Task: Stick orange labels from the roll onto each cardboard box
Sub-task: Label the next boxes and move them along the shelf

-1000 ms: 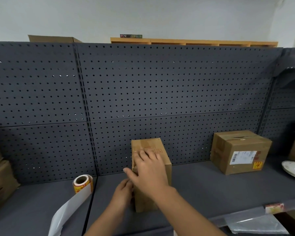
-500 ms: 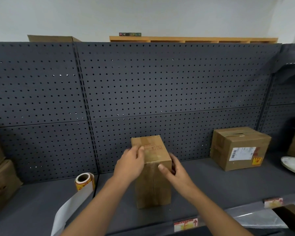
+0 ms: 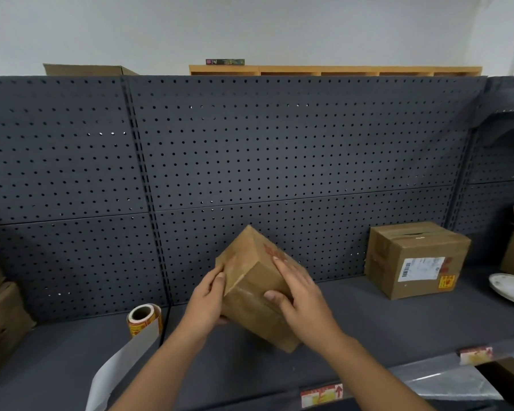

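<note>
1. Over the middle of the shelf (image 3: 368, 318), near its front edge, both hands hold the tall box (image 3: 257, 295) tilted.
2. Left hand (image 3: 204, 304) fingers curl round 1 side; right hand (image 3: 301, 295) fingers lie spread on top.
3. It looks light and stiff; hold its 2 flat sides.

My dark grey metal shelf (image 3: 368, 327) runs along the foot of a perforated back panel. On it, at my left, the roll of orange labels (image 3: 144, 320) lies on its side, its white backing strip trailing toward the front edge. A stack of brown cardboard boxes (image 3: 0, 315) sits at the far left. To my right stands a taped brown cardboard box with a white shipping label (image 3: 416, 259), and beyond it a white plate (image 3: 511, 290).
</note>
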